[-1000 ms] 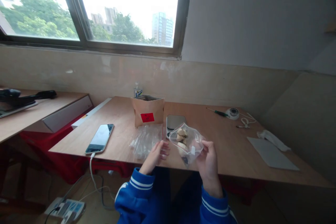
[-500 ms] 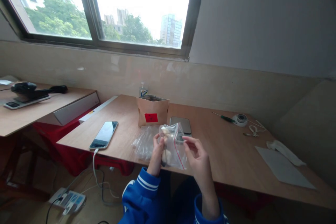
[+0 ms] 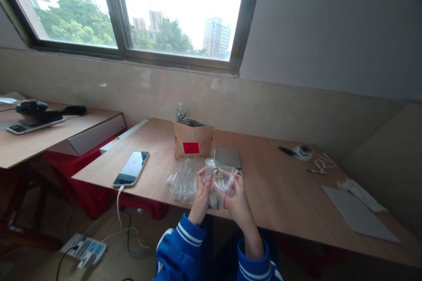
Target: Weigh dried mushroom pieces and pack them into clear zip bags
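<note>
And here we are at the near edge of the counter [image 3: 267,175], with both hands on one small clear bag [image 3: 222,182]! The left hand [image 3: 201,197] has its fingers pressed on the bag's left side; the right hand [image 3: 239,199] pinches the other side, fingers closed by the red seal strip. There's something inside, though glare and blur make it hard to say what. Just left of the hands, more clear bags [image 3: 183,180] lie along that near edge. Behind them a brown paper bag [image 3: 198,134] stands upright, mouth open, red label to the front, and a bottle [image 3: 181,113] peeks out by the far edge. A flat scale [image 3: 228,157] sits just right of the paper bag. Over at the left near corner, a phone [image 3: 132,168] on its cord; toward the far right corner, a screwdriver [image 3: 286,150] beside a white camera [image 3: 303,153].
</note>
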Demonstrator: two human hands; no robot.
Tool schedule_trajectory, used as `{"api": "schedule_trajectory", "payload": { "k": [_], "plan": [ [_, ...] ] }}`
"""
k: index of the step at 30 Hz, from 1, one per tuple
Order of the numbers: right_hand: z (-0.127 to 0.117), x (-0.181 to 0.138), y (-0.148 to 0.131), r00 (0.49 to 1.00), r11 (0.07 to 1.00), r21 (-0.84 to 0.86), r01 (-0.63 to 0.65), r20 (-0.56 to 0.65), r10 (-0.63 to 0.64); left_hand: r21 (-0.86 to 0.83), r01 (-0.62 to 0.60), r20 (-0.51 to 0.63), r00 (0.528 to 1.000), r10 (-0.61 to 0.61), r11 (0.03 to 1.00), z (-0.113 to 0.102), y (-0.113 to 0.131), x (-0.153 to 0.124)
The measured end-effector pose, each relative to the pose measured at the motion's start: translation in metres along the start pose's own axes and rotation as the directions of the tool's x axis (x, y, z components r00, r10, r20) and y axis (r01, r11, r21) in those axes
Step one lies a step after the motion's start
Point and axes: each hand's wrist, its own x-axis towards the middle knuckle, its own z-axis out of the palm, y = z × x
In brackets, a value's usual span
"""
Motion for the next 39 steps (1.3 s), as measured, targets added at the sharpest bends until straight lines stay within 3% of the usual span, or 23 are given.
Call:
{"api": "schedule_trajectory", "payload": {
  "k": [7, 11, 18, 25, 28, 34, 39],
  "plan": [
    [0.008, -0.003, -0.01, 0.995, 0.993, -0.051, -0.103, -0.024, 0.102, 0.043, 0.023, -0.127, 0.992, -0.017, 0.999, -0.005, -0.009, 0.005],
    [0.012, -0.005, -0.014, 0.993, 0.99, -0.086, -0.115, 0.004, 0.116, 0.126, 0.023, -0.286, 0.958, 0.014, 0.992, -0.014, -0.016, 0.01],
    [0.014, -0.007, -0.023, 0.986, 0.997, 0.007, -0.072, 0.154, 0.07, 0.245, -0.1, -0.138, 0.981, 0.136, 0.964, -0.018, -0.01, 0.011],
    [0.017, -0.005, -0.017, 0.985, 0.974, 0.179, -0.136, 0.131, 0.114, 0.226, -0.058, -0.08, 0.994, 0.078, 0.972, -0.011, -0.005, 0.005],
    [0.015, -0.002, -0.021, 0.993, 0.953, 0.281, -0.116, 0.038, 0.11, 0.119, -0.034, -0.137, 0.989, 0.05, 0.992, -0.009, -0.002, 0.004],
    [0.011, 0.004, -0.023, 0.958, 0.876, 0.468, -0.121, -0.178, 0.227, -0.278, 0.136, -0.12, 0.977, -0.175, 0.951, -0.008, 0.007, 0.009],
    [0.009, 0.004, -0.02, 0.938, 0.764, 0.635, -0.115, -0.184, 0.294, -0.418, 0.163, -0.128, 0.963, -0.236, 0.894, -0.023, 0.006, 0.038]
  ]
}}
